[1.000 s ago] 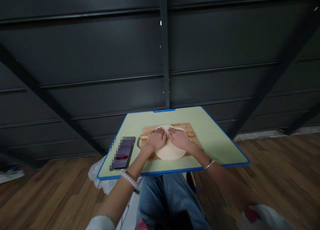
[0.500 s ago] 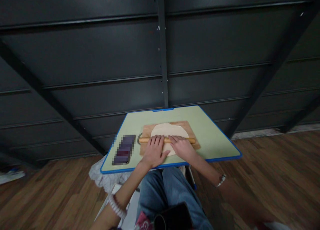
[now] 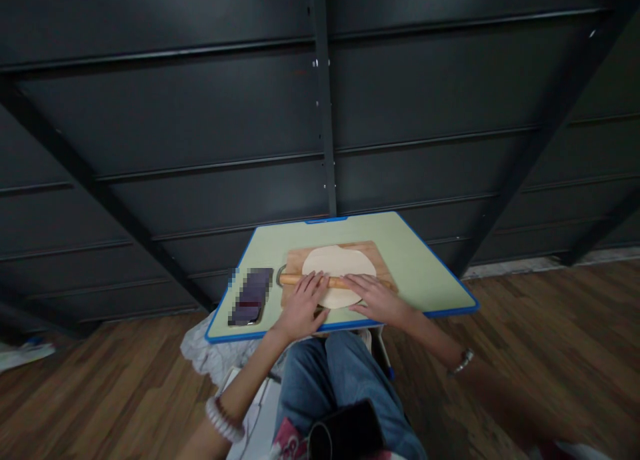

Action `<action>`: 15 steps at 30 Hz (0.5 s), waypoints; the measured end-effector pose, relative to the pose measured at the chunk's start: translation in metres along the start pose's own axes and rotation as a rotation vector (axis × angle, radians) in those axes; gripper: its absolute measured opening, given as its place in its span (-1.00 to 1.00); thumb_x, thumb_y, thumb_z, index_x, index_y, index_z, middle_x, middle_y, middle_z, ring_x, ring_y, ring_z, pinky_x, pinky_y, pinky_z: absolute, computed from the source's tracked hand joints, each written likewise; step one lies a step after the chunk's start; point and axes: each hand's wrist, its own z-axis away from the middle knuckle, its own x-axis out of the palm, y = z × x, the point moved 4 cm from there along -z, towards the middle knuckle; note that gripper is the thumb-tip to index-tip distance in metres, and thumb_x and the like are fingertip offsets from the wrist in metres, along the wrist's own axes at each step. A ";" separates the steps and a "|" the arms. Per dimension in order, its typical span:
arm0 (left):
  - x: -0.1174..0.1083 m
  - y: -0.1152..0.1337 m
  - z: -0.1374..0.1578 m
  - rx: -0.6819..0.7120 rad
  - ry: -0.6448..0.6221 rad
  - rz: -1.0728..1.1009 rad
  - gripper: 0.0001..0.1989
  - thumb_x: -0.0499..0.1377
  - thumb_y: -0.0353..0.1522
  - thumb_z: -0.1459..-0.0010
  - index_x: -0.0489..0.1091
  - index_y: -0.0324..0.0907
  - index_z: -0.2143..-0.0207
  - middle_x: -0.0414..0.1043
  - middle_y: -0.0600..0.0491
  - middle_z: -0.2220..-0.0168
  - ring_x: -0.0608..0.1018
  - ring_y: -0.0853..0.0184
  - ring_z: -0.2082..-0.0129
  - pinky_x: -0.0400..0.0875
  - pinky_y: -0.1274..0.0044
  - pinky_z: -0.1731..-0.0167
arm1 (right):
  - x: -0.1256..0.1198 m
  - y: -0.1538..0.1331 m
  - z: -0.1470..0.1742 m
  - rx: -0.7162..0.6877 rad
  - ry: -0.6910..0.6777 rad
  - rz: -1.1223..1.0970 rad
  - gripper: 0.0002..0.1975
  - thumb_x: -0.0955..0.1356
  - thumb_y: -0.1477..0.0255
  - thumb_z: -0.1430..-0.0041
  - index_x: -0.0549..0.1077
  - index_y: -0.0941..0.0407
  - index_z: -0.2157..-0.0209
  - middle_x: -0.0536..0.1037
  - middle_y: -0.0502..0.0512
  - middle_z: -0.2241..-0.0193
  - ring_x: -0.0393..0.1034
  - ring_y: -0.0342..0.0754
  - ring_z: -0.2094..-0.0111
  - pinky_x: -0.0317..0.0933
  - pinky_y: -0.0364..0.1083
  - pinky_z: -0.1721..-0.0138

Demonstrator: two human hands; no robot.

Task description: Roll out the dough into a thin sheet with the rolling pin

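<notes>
A wooden rolling pin [image 3: 338, 283] lies crosswise over a flat, pale, rounded sheet of dough [image 3: 338, 260]. Under the dough is a wooden cutting board [image 3: 295, 255] with a metal ring handle at its left end. My left hand [image 3: 303, 310] rests on the left part of the pin, its fingers stretched over it and the thumb out to the side. On the right part lies my right hand [image 3: 377, 299], palm down, with fingers extended across the pin. Neither hand is wrapped round it.
The board stands on a small light-green table [image 3: 430, 273] with a blue rim. A phone [image 3: 251, 297], partly pixelated, lies left of the board. Behind the table rises a dark panelled metal wall [image 3: 240, 113]. Below are my jeans-clad legs [image 3: 345, 373] and a dark object on my lap.
My hands have slid a little apart, the right one moving rightward, and lie flatter on the pin. More of the dough's near edge shows between them. The view has shifted slightly.
</notes>
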 end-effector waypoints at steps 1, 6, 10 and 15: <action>0.000 -0.001 0.000 0.002 0.003 -0.005 -0.29 0.07 -0.27 -0.13 -0.11 -0.21 -0.28 -0.02 -0.14 -0.26 0.04 0.10 -0.25 -0.01 0.24 -0.19 | 0.000 0.000 0.000 0.003 0.003 0.008 -0.39 0.32 0.32 -0.16 0.13 0.16 -0.21 0.32 0.27 -0.11 0.20 0.10 -0.11 0.13 0.09 -0.10; 0.002 -0.002 0.000 -0.017 0.066 -0.056 -0.40 0.06 -0.33 -0.16 0.02 -0.18 -0.24 0.10 -0.12 -0.22 0.14 0.12 -0.21 0.07 0.25 -0.16 | -0.001 -0.005 0.001 0.008 0.025 0.090 -0.40 0.30 0.34 -0.18 0.11 0.17 -0.21 0.33 0.29 -0.09 0.20 0.12 -0.09 0.13 0.11 -0.08; 0.002 0.001 0.000 0.002 0.115 -0.069 -0.49 0.02 -0.30 -0.21 0.09 -0.20 -0.20 0.16 -0.14 -0.18 0.19 0.11 -0.18 0.11 0.23 -0.13 | -0.004 -0.010 0.002 -0.007 0.047 0.121 -0.47 0.27 0.35 -0.21 0.15 0.19 -0.19 0.36 0.28 -0.07 0.22 0.11 -0.07 0.14 0.09 -0.06; -0.001 0.000 -0.002 0.000 0.138 -0.034 -0.57 -0.02 -0.26 -0.25 0.18 -0.19 -0.15 0.27 -0.10 -0.11 0.27 0.16 -0.10 0.18 0.28 -0.08 | -0.002 -0.005 0.000 0.036 0.067 0.116 -0.61 0.19 0.38 -0.28 0.25 0.12 -0.12 0.42 0.20 -0.02 0.28 0.04 -0.02 0.18 0.05 -0.02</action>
